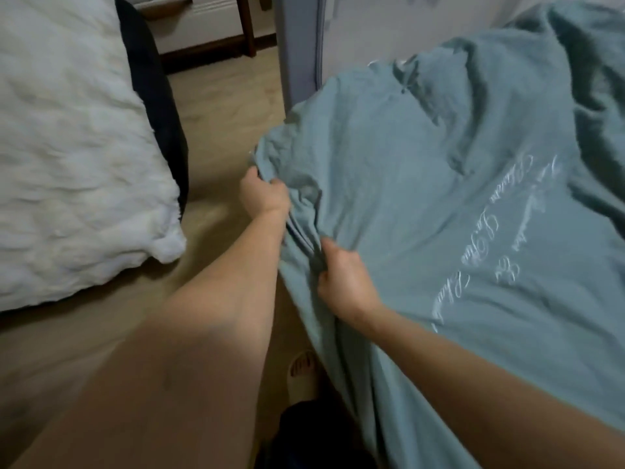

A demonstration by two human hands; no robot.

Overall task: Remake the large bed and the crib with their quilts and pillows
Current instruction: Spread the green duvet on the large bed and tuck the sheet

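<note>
The left hand [263,194] grips a bunched fold of the teal quilt [422,204] at its near edge; the right hand [341,275], just beside, clutches the same gathered cloth. Soft and wrinkled, with pale cursive embroidery [487,245], the quilt lies heaped against a grey padded panel [297,45]. Across a strip of wooden floor [223,103] sits a fluffy white cover [67,147]. A sandalled foot [302,374] shows below.

Light wood floor [216,96]; dark wood furniture legs [246,25] w/ white drawer front [203,18] at back, dim light.
</note>
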